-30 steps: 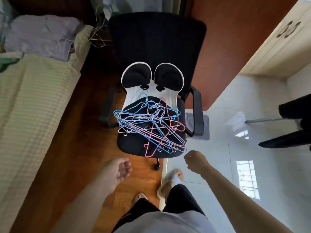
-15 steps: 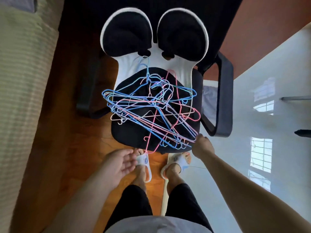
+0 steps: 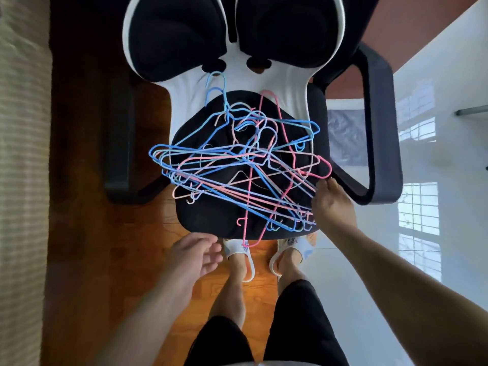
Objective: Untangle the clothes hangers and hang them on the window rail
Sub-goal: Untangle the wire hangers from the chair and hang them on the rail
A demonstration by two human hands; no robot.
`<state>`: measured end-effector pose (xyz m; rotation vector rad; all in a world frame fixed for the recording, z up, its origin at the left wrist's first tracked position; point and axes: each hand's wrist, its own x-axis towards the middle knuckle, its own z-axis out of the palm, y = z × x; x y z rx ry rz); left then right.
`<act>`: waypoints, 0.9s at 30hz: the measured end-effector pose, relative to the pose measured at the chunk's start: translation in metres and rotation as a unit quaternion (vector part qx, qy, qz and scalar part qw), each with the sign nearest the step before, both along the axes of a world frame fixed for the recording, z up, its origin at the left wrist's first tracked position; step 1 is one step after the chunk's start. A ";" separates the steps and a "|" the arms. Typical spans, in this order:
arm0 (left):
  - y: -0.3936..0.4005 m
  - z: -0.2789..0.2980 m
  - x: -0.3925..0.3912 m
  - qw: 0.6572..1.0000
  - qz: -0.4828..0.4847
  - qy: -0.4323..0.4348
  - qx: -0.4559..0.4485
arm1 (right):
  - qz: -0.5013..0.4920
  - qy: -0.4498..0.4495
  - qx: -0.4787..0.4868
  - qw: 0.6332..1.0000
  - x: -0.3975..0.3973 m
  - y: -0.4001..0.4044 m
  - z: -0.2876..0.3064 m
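Head view, right hand (image 3: 333,204) touching tangled hangers (image 3: 237,167), chair (image 3: 211,217)

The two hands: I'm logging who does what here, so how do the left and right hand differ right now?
The right hand reaches the hanger tangle at its right edge on the chair seat; the left hand hangs short of the seat, touching nothing. The left hand's fingers are loosely open; the right hand's are hidden from view, so its grip is unclear. Both are bare.

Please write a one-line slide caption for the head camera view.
Right hand reaches the tangled hangers on a black chair seat; left hand hovers open.
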<state>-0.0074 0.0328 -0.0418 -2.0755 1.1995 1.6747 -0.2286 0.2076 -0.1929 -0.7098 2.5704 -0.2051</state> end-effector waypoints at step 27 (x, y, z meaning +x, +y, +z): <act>0.003 0.011 -0.054 0.986 0.014 0.155 0.059 | -0.068 -0.486 -0.348 0.799 0.115 -0.036 0.151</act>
